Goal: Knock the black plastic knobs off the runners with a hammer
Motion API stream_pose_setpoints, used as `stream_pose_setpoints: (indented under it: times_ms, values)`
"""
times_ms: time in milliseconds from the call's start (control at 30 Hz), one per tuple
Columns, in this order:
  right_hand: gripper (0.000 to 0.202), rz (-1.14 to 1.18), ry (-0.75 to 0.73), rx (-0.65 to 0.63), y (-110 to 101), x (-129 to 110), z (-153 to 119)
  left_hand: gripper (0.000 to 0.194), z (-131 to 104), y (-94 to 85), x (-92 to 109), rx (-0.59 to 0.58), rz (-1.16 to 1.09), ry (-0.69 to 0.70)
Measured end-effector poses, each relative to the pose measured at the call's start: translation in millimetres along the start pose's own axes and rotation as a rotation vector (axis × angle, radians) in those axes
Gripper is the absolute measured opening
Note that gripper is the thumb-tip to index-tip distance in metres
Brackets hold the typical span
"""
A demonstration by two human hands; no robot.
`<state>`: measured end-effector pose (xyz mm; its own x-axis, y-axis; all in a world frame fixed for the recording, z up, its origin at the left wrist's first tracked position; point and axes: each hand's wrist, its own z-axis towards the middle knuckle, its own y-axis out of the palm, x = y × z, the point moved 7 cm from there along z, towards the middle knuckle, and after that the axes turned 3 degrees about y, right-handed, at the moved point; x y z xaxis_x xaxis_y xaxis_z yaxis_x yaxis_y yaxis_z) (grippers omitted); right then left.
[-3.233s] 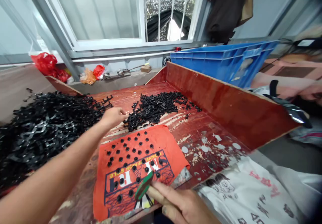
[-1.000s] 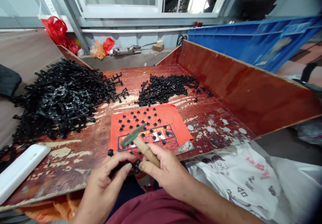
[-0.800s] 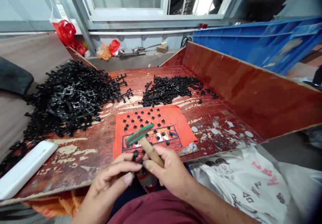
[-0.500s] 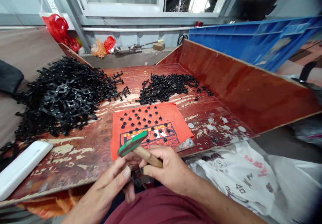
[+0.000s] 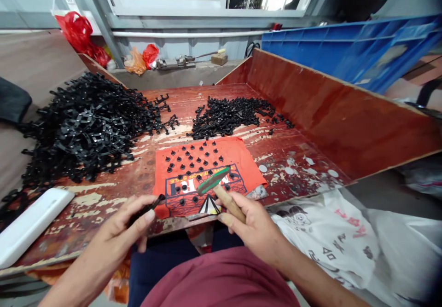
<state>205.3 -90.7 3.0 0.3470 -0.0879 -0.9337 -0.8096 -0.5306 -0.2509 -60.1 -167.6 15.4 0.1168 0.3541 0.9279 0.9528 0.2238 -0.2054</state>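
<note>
Near the table's front edge, my left hand (image 5: 133, 222) is closed on a slim black part (image 5: 150, 205) between thumb and fingers; the hand covers much of it. My right hand (image 5: 253, 219) grips the wooden handle of a hammer (image 5: 233, 203). Its head, green on the sides, is raised over the front of an orange cloth (image 5: 238, 148). Several small black studs (image 5: 191, 165) stand upright in rough rows on this printed cloth.
To the left rises a big heap of black linked parts (image 5: 93, 127); a smaller black pile (image 5: 231, 116) lies behind the cloth. A white box-like object (image 5: 37, 226) rests front left. A wooden side board (image 5: 311, 100) and a blue crate (image 5: 328, 54) bound the right.
My hands were close together at the front edge and have moved apart. The left one went left with the black part; the right one carried the hammer to the right and slightly forward.
</note>
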Motion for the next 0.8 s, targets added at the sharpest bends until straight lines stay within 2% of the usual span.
stream_pose_setpoints:
  times_ms: [133, 200, 333, 500, 800]
  values:
    - [0.017, -0.022, -0.009, -0.004, -1, 4, -4, 0.032, 25, -1.3, 29, 0.049, 0.32, 0.232]
    - [0.016, -0.031, -0.019, 0.007, -1, 2, -4, 0.032, 33, 2.7, 34, 0.027, 0.308, 0.222]
    - [0.015, -0.077, -0.04, 0.04, -4, -1, -1, 0.035, 43, 12.5, 27, -0.05, 0.203, 0.112]
    - [0.008, -0.241, -0.074, 0.09, -10, -3, 2, 0.036, 57, 18.6, 16, -0.111, 0.273, 0.128]
    - [0.014, -0.304, -0.128, 0.08, -11, -12, 2, 0.033, 67, 25.1, 12, -0.069, 0.489, 0.205]
